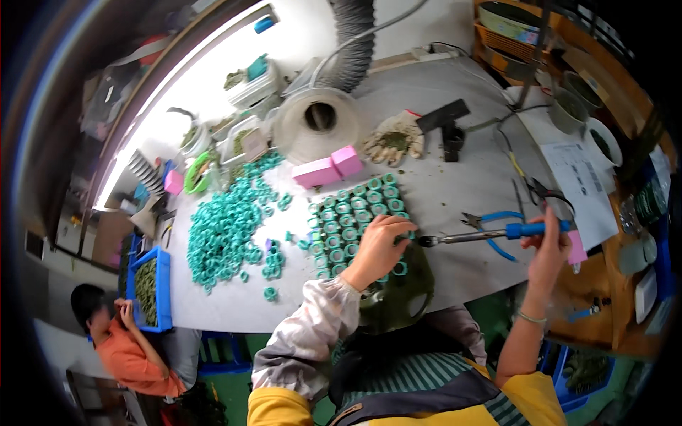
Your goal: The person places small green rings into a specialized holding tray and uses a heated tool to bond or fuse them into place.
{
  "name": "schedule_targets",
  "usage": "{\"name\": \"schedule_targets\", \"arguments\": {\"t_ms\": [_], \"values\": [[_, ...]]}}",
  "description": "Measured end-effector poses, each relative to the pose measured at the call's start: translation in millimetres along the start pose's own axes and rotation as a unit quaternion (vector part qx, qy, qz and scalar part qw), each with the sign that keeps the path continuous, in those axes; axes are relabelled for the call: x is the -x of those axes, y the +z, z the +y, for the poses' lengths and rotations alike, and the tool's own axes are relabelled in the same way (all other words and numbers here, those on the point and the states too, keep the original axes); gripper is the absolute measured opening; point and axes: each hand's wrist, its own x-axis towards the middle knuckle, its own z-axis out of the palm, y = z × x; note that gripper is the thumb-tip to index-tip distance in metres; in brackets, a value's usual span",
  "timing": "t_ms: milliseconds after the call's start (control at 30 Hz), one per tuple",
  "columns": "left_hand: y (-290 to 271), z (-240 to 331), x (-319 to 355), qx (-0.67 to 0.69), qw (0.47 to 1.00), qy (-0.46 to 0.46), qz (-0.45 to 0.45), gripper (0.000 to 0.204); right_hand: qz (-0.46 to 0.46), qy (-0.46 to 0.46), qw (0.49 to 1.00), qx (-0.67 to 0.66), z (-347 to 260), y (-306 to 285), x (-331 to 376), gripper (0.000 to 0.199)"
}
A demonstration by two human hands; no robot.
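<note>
My right hand (550,245) is closed around the blue handle of a soldering iron (472,236), whose metal shaft points left. Its dark tip stops just short of my left hand (383,248). The left fingers are bent and pressed together over the right part of a block of small teal ring pieces (334,231) set in rows; what they pinch is hidden. Left of the block lies a big heap of loose teal rings (224,231). Under my left wrist a dark green sheet or bag (408,298) hangs over the table's front edge.
Pink blocks (328,169) stand behind the rows, before a clear funnel (320,121) on a grey hose. Blue-handled pliers (497,215) lie under the iron's shaft. A dirty work glove (395,138) lies farther back. Someone in an orange shirt (138,362) sits at left beside a blue bin (165,287).
</note>
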Motion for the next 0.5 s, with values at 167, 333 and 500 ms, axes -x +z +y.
{"name": "schedule_targets", "arguments": {"t_ms": [167, 333, 500], "values": [[-51.0, -60.2, 16.5, 0.102, 0.971, -0.100, 0.190, 0.016, 0.020, 0.016, 1.000, -0.018, -3.9, -12.3, -4.8, 0.038], [-116.7, -133.1, 91.8, -0.243, 0.930, -0.252, 0.110, 0.030, 0.007, 0.013, 1.000, -0.019, -7.8, -11.9, -1.8, 0.038], [-119.3, -152.2, 114.8, -0.198, 0.944, -0.250, 0.086, 0.027, 0.015, -0.001, 1.000, -0.021, -14.2, -12.8, 3.8, 0.039]]}}
